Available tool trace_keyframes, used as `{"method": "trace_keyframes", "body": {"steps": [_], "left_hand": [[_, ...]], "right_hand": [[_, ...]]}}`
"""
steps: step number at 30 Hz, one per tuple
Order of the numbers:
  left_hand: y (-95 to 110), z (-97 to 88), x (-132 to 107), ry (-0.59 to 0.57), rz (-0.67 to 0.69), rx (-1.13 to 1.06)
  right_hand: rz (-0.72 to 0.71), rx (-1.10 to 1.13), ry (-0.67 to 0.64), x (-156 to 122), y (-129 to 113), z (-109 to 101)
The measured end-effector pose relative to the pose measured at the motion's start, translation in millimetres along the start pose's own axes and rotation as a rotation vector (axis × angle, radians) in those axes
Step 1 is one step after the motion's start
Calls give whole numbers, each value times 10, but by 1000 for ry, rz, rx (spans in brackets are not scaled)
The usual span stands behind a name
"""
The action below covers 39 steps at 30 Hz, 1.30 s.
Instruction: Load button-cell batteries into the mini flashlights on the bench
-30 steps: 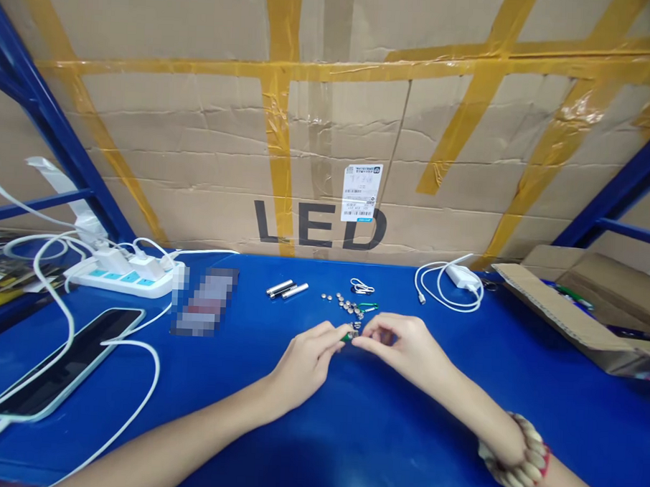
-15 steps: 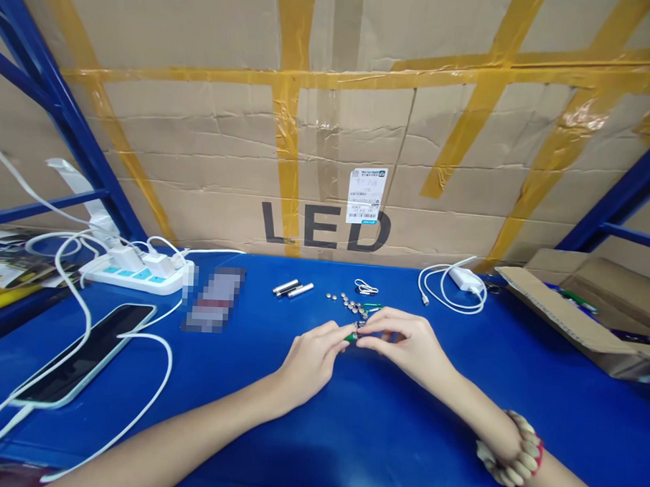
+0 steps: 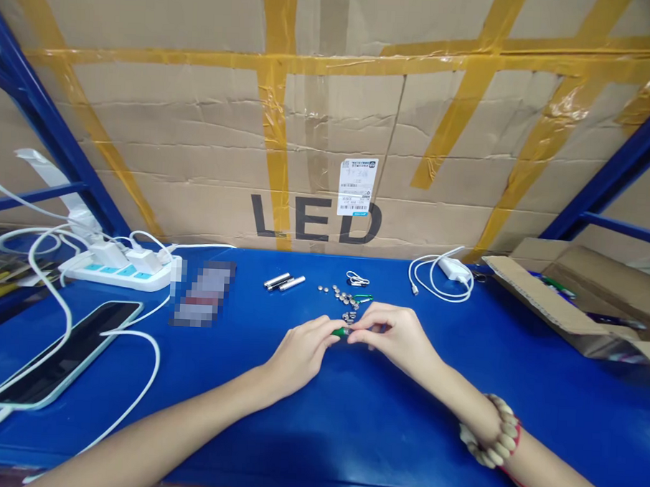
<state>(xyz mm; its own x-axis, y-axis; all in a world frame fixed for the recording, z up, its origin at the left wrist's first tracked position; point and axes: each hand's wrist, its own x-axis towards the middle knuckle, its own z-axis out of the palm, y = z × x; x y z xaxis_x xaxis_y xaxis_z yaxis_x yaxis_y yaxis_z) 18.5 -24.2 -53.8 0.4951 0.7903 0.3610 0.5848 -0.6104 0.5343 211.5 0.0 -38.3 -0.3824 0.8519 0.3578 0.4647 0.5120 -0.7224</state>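
Observation:
A short green tube lies sideways between the fingertips of my left hand, which is closed around it. At the tube's right end, my right hand pinches a small silvery piece whose kind its fingers mostly hide. The two hands' fingertips almost meet. Just behind them are small shiny metal parts and several round button cells. A green carabiner-like clip lies beyond my right fingers. Farther left are silver and dark metal cylinders.
A looped white cord and a white charger with cable lie at the back. On the left are a power strip, a plugged-in phone and trailing cables. An open cardboard box stands right. A large taped carton walls the rear.
The view has shifted slightly, so everything sits a little farther left. My hands keep the green tube between them, and more of the small metal parts behind them now shows.

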Motion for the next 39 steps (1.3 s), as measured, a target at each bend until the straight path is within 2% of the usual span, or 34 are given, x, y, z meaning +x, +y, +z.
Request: {"method": "trace_keyframes", "body": {"steps": [4,10,13,18,23,27,29,34,37,39], "left_hand": [[0,-5,3,-50,13,-110],[-4,-7,9,-83,10,-169],[-14,-2,9,-79,19,-155],[-19,8,5,-49,32,-146],[-30,25,-1,-36,73,-134],[-31,35,16,0,66,-123],[-11,31,34,-12,28,-93],[48,18,67,-79,-97,15],[14,12,78,-28,-128,-3],[-39,-2,93,12,-127,10]], "right_hand": [[59,35,-55,-13,-13,9],[-36,-121,-31,-38,1,-4],[-27,-128,-28,-46,10,10],[130,30,-54,-53,-4,58],[340,228,-153,-32,-70,74],[492,267,-182,5,-95,49],[470,235,-173,24,-74,32],[246,137,-88,66,-6,10],[174,80,-46,89,2,-48],[137,-72,16,103,18,-134]]}}
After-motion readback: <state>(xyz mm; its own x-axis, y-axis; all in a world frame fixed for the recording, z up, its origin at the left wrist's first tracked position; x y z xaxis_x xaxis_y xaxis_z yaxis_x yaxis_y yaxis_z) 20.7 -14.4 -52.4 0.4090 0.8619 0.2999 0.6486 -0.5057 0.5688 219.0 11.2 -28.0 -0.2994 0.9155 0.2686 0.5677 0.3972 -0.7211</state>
